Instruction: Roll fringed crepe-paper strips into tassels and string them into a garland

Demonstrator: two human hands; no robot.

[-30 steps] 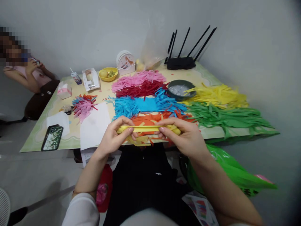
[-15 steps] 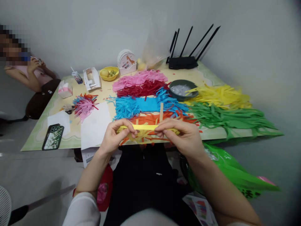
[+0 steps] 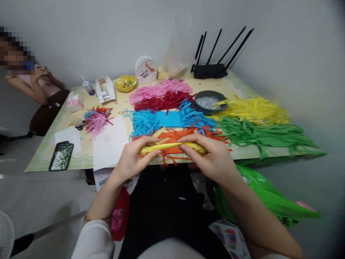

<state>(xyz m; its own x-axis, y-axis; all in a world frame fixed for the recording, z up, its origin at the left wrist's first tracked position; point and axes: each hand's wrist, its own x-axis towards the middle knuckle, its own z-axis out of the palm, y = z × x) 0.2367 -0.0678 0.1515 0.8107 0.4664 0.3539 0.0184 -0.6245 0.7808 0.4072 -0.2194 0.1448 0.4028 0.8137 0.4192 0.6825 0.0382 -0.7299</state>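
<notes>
Between my two hands, level above the table's front edge, stretches a strip of yellow fringed tissue paper [image 3: 169, 146]. My left hand [image 3: 136, 154] is closed on its left end, thumb in front. My right hand [image 3: 211, 154] pinches the right end, with yellow paper bunched under the fingers. Right behind it lies orange fringed paper [image 3: 175, 135], partly covered by my hands. Farther back are blue fringed paper [image 3: 169, 118], dark red fringed paper [image 3: 161, 101] and pink fringed paper [image 3: 161, 90]. Green fringed paper [image 3: 266, 135] and a yellow fringed pile [image 3: 256, 110] spread to the right.
A dark bowl [image 3: 198, 104] stands behind the blue paper, a black router [image 3: 210, 71] at the back. A phone [image 3: 61, 156], white sheets [image 3: 111, 144] and a multicoloured tassel [image 3: 97, 120] lie left. A green bag [image 3: 256, 190] hangs lower right. A person [image 3: 40, 84] sits far left.
The yellow paper has been turned and gathered closer, its loose strips no longer hanging in front. My left fingers have opened slightly and shifted along it.
</notes>
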